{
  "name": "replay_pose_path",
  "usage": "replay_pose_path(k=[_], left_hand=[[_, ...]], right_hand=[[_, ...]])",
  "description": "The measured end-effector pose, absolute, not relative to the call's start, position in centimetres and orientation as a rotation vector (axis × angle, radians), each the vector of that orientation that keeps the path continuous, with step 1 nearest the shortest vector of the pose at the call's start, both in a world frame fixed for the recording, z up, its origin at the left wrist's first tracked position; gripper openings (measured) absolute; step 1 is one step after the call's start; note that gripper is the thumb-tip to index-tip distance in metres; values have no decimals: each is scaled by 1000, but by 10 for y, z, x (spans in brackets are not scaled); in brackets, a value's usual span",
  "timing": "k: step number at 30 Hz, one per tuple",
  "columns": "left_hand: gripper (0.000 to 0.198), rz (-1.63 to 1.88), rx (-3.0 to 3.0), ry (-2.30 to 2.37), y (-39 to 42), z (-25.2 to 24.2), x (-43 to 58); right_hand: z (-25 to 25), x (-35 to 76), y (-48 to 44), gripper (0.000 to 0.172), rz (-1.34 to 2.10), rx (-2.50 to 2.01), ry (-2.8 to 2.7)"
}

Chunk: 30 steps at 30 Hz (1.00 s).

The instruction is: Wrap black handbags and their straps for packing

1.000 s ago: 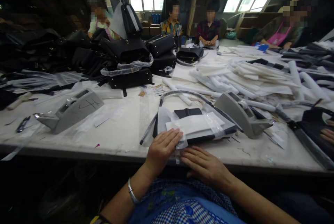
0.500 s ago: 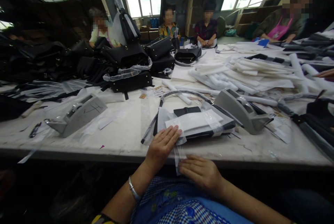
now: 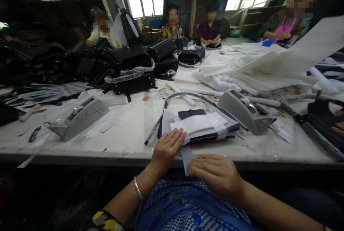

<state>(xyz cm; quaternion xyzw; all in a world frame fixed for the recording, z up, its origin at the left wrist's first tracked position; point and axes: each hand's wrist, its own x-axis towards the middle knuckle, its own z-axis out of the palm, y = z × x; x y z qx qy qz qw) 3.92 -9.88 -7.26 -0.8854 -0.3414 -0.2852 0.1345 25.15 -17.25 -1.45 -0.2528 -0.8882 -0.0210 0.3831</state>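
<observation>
A black flat bag piece wrapped in white foam and clear film (image 3: 200,125) lies near the table's front edge. My left hand (image 3: 167,147) lies flat on its near left corner, fingers stretched out. My right hand (image 3: 215,173) sits at the table edge, fingers together, pressing a loose strip of clear film (image 3: 187,157) that hangs from the wrapped piece. A thin black strap (image 3: 154,128) runs beside the piece on the left.
Two grey tape dispensers (image 3: 77,116) (image 3: 245,111) flank the piece. Black handbags (image 3: 131,66) are piled at the back left; white foam sheets and rolls (image 3: 242,76) at the right. Several people sit at the far side. A large white sheet (image 3: 309,50) is lifted at right.
My right hand slid slightly right along the table edge over the film strip. A large white sheet rose into view at the right. My left hand stayed put.
</observation>
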Motion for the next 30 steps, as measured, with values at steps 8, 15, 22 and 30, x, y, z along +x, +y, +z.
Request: replay_pose_path(k=[8, 15, 22, 30], left_hand=[[38, -928, -2551, -992, -101, -75, 43], [24, -1139, -2547, -1009, -103, -74, 43], [23, -1276, -2614, -999, -99, -75, 38], [48, -1080, -2630, -1013, -100, -72, 38]], right_hand=[[24, 245, -103, 23, -100, -672, -2307], [6, 238, -45, 11, 136, -980, -2222], [-6, 231, -26, 5, 347, -1330, -2243], [-5, 230, -25, 3, 405, -1413, -2324]])
